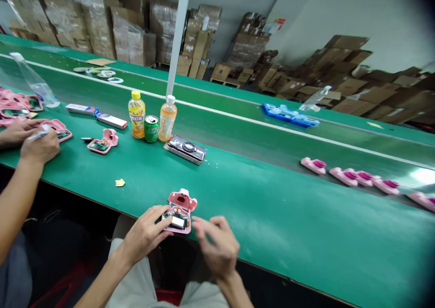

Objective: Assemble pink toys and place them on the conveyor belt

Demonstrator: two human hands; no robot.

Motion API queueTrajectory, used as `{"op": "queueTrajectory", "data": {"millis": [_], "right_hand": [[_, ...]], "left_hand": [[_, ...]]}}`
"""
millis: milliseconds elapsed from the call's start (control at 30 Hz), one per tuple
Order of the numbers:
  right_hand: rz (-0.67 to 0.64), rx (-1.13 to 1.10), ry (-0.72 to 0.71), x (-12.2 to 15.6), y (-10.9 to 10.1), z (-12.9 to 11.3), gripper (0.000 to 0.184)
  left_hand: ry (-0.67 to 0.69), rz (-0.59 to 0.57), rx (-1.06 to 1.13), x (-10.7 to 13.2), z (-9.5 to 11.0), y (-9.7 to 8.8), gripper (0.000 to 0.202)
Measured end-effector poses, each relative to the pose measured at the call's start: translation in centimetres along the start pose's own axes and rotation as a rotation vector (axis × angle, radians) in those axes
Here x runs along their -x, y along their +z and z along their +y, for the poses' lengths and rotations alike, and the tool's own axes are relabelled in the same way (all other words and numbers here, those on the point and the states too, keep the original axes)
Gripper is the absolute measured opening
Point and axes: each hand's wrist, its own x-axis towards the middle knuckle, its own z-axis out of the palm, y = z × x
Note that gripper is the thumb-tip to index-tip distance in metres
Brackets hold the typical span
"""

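Observation:
At the near edge of the green bench, a pink toy camera shell [184, 230] lies open with its upper part folded back. Inside it are a circuit board and a silver-white battery [178, 222]. My left hand [147, 232] grips the shell from the left, its fingers over the board's left side. Close to the shell's right side is my right hand [219, 247], slightly blurred. Its thumb and fingertips are bent together as in a pinch; whatever they hold is too small to make out.
A co-worker's hands [40, 146] work on another pink shell at left. An opened pink shell [102, 146], drinks bottles [137, 115], a green can [151, 129] and a boxed camera [186, 148] stand ahead. Several pink parts [346, 176] and a blue tray [288, 115] lie rightward.

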Motion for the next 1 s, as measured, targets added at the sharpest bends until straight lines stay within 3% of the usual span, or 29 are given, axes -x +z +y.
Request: {"op": "queueTrajectory", "data": {"millis": [33,67,100,133,200,267,400,533,700,867,1000], "right_hand": [[-0.134,0.035,0.172,-2.2,-0.5,0.7,0.044],[-0.414,0.077,0.354,-4.8,-0.7,1.3,0.059],[-0.794,0.084,0.447,-7.5,-0.7,1.8,0.065],[-0.968,0.048,0.446,-10.2,-0.5,2.1,0.067],[-1.221,0.04,0.447,-14.8,0.8,2.1,0.076],[-1.392,0.074,0.435,-17.8,2.4,1.2,0.08],[-1.61,0.164,0.392,-19.5,4.4,-1.2,0.08],[-1.565,0.118,0.28,-19.6,2.0,-2.2,0.062],[-1.257,-0.12,0.055,-18.8,-3.6,-2.0,0.036],[-0.896,-0.409,-0.114,-17.1,-6.5,-1.7,0.026],[-0.846,-0.439,-0.189,-17.6,-6.9,-1.9,0.028]], "left_hand": [[0.001,0.003,-0.018,0.0,0.0,0.0,0.025],[-0.004,0.003,-0.039,-0.1,0.1,0.0,0.024],[-0.013,-0.002,-0.062,-0.1,0.2,0.0,0.023],[-0.024,-0.01,-0.082,-0.2,0.4,-0.1,0.022],[-0.055,-0.021,-0.114,-0.2,0.7,-0.1,0.024],[-0.089,-0.014,-0.137,-0.2,1.0,0.0,0.027],[-0.183,0.016,-0.116,0.5,1.7,0.5,0.031],[-0.352,0.117,0.17,1.1,2.0,1.0,0.032],[-0.651,0.381,0.701,-0.7,2.3,0.7,0.048],[-0.694,0.581,1.054,-4.7,2.7,0.6,0.054],[-0.704,0.563,1.222,-7.1,3.1,0.5,0.044]]}}
